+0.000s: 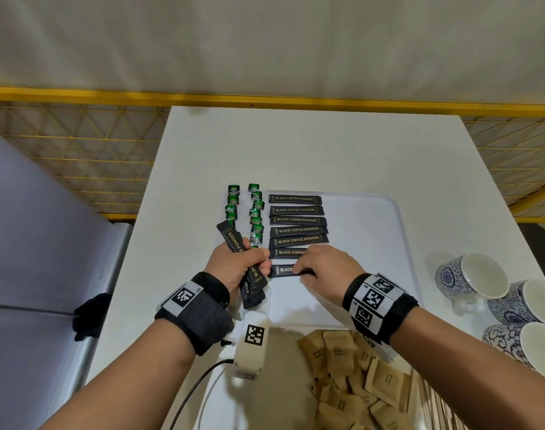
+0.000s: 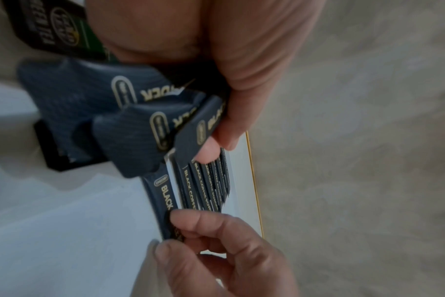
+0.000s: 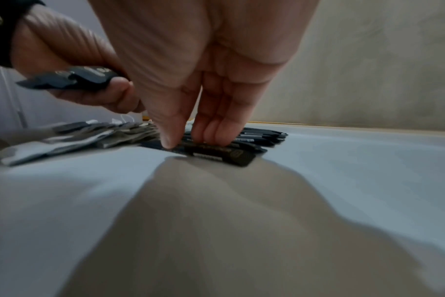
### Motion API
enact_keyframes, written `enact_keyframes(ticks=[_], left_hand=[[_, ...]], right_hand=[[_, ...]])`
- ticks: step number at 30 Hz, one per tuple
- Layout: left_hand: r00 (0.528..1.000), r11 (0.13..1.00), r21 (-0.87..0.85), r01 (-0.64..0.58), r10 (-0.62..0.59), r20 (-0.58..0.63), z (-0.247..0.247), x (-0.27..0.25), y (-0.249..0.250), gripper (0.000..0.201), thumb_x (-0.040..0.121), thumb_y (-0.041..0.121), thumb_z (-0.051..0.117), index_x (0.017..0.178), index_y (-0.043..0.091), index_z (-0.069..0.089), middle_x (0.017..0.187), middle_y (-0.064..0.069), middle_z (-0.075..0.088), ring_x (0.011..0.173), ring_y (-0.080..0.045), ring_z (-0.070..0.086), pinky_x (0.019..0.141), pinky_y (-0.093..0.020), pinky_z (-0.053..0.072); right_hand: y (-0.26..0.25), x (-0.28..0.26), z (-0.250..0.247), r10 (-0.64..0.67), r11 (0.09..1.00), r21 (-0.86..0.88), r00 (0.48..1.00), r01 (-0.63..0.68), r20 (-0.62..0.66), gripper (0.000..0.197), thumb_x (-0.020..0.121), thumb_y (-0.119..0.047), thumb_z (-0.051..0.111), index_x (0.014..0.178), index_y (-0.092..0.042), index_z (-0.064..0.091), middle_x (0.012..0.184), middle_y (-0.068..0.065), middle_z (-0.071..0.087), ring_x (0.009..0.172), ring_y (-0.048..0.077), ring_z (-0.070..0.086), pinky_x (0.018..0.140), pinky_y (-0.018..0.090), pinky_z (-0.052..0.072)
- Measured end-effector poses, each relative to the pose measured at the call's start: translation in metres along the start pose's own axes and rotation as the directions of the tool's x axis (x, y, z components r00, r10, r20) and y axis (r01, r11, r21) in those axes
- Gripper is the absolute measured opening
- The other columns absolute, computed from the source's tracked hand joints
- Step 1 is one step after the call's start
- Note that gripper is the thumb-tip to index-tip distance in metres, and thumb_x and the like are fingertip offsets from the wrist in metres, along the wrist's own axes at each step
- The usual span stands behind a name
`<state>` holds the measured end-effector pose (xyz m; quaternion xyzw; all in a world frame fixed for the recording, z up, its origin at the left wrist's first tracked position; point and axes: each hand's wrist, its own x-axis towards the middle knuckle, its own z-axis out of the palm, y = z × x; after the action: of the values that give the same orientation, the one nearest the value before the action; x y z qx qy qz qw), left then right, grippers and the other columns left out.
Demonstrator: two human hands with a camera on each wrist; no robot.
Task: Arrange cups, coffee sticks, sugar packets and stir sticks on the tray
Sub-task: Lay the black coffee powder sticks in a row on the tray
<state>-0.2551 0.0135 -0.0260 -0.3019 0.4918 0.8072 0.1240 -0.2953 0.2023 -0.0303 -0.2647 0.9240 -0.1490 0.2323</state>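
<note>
The coffee stick [image 1: 285,270] lies flat at the near end of the row [image 1: 297,225] on the white tray [image 1: 398,231], at about 7 o'clock on it. The right hand [image 1: 325,268] pinches it with thumb and fingers [image 3: 216,132]. The left hand [image 1: 234,265] grips a bunch of sticks [image 1: 252,283]. The thin, shiny, slippery packs could slide crooked, or some could slip out of the full left hand.
</note>
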Motion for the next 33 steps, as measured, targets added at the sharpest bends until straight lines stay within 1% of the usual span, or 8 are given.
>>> enact_keyframes(ticks=[5, 11, 13, 16, 21, 26, 30, 33], left_hand=[[1.0, 0.999, 0.04, 0.015, -0.014, -0.016, 0.002, -0.001, 0.0, 0.034, 0.082, -0.011, 0.062, 0.075, 0.015, 0.041, 0.066, -0.019, 0.053, 0.045, -0.022, 0.056, 0.045, -0.025, 0.05], [1.0, 1.0, -0.017, 0.025, -0.025, 0.014, 0.004, -0.002, 0.0, 0.034, 0.083, -0.014, 0.058, 0.074, 0.014, 0.04, 0.068, -0.02, 0.049, 0.044, -0.023, 0.052, 0.043, -0.024, 0.047], [1.0, 1.0, -0.014, 0.024, -0.024, 0.002, 0.006, 0.0, -0.002, 0.034, 0.082, -0.012, 0.061, 0.073, 0.014, 0.043, 0.072, -0.022, 0.054, 0.05, -0.023, 0.058, 0.045, -0.025, 0.05], [0.999, 1.0, 0.007, 0.029, -0.029, -0.023, 0.011, 0.004, -0.005, 0.031, 0.081, -0.007, 0.066, 0.072, 0.016, 0.047, 0.076, -0.016, 0.064, 0.065, -0.024, 0.065, 0.056, -0.028, 0.057], [0.999, 0.997, 0.071, 0.034, -0.034, 0.004, 0.027, 0.015, -0.008, 0.031, 0.086, -0.008, 0.061, 0.073, 0.015, 0.044, 0.082, -0.015, 0.06, 0.069, -0.025, 0.061, 0.057, -0.028, 0.057], [0.999, 0.992, 0.122, 0.039, -0.035, -0.033, 0.032, 0.022, -0.011, 0.031, 0.084, -0.006, 0.064, 0.072, 0.015, 0.044, 0.085, -0.014, 0.061, 0.075, -0.025, 0.063, 0.067, -0.032, 0.058], [0.998, 0.992, 0.111, 0.059, -0.056, -0.027, 0.032, 0.021, -0.011, 0.03, 0.085, -0.006, 0.063, 0.074, 0.014, 0.043, 0.081, -0.014, 0.063, 0.071, -0.024, 0.065, 0.061, -0.029, 0.059], [0.988, 0.991, -0.003, 0.132, -0.132, 0.083, 0.034, 0.013, -0.007, 0.028, 0.086, -0.007, 0.06, 0.076, 0.013, 0.043, 0.071, -0.016, 0.055, 0.053, -0.022, 0.056, 0.051, -0.028, 0.053]], right_hand=[[0.001, 0.005, 0.005, 0.033, 0.999, -0.014, 0.999, -0.033, -0.021, 0.029, 0.091, -0.014, 0.052, 0.115, -0.026, 0.065, 0.117, -0.004, 0.057, 0.112, 0.018, 0.052, 0.093, 0.03, 0.044], [0.001, 0.013, 0.006, 0.044, 0.999, 0.004, 0.997, -0.044, -0.058, 0.028, 0.091, -0.016, 0.054, 0.114, -0.027, 0.065, 0.114, -0.004, 0.058, 0.109, 0.018, 0.054, 0.091, 0.03, 0.045], [0.002, 0.011, 0.002, 0.058, 0.996, 0.067, 0.992, -0.051, -0.111, 0.026, 0.091, -0.017, 0.054, 0.112, -0.027, 0.065, 0.111, -0.005, 0.058, 0.104, 0.017, 0.056, 0.088, 0.029, 0.045], [0.012, 0.009, -0.007, 0.133, 0.975, 0.205, 0.968, -0.09, -0.21, 0.033, 0.092, -0.008, 0.046, 0.117, -0.026, 0.058, 0.113, -0.005, 0.061, 0.101, 0.018, 0.058, 0.089, 0.033, 0.046], [0.026, 0.008, -0.014, 0.161, 0.977, 0.166, 0.977, -0.137, -0.141, 0.054, 0.089, -0.004, 0.04, 0.137, -0.027, 0.036, 0.119, -0.002, 0.058, 0.104, 0.021, 0.057, 0.088, 0.036, 0.048], [0.028, 0.007, -0.008, 0.141, 0.982, 0.141, 0.983, -0.124, -0.114, 0.055, 0.092, -0.007, 0.04, 0.14, -0.031, 0.032, 0.121, -0.001, 0.059, 0.103, 0.021, 0.058, 0.086, 0.033, 0.047], [0.028, 0.007, -0.008, 0.121, 0.981, 0.168, 0.979, -0.093, -0.164, 0.052, 0.092, -0.006, 0.039, 0.139, -0.029, 0.036, 0.127, 0.0, 0.057, 0.11, 0.02, 0.055, 0.093, 0.036, 0.046], [0.022, 0.002, -0.014, 0.08, 0.974, 0.226, 0.966, -0.024, -0.245, 0.045, 0.093, -0.008, 0.044, 0.135, -0.025, 0.046, 0.13, -0.001, 0.054, 0.118, 0.016, 0.05, 0.1, 0.032, 0.041]])
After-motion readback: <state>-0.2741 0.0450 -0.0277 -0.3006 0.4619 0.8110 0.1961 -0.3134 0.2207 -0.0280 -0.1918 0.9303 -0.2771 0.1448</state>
